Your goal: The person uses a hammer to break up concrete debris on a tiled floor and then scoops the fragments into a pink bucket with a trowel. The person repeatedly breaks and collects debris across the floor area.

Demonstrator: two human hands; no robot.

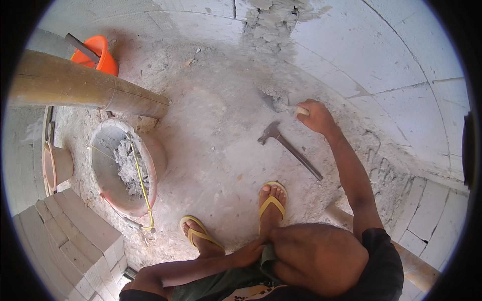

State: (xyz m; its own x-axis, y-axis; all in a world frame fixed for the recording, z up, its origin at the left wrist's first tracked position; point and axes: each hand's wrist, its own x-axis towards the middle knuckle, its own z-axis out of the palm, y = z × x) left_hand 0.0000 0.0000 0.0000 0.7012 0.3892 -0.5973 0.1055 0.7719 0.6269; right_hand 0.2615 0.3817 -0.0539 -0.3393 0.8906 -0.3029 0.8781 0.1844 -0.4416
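My right hand (316, 116) is wrapped round the pale handle of a trowel (270, 103). The trowel's grey blade lies low against the floor, at a small heap of loose mortar crumbs (279, 95) near the foot of the block wall. Just below that hand, a claw hammer (292, 150) with a dark metal shaft lies on the dusty floor. My left hand (249, 252) rests at my bent leg by the hem of my shorts. Its fingers are mostly hidden there, so their pose does not show.
Left of my feet stands a bucket (104, 185) of grey rubble, a yellow cord across it. Beyond are a bamboo post (90, 85), an orange container (107, 62) with a tool inside, and a smaller bucket (63, 165). Blocks (75, 236) are stacked lower left; a block wall (361, 55) curves along the right.
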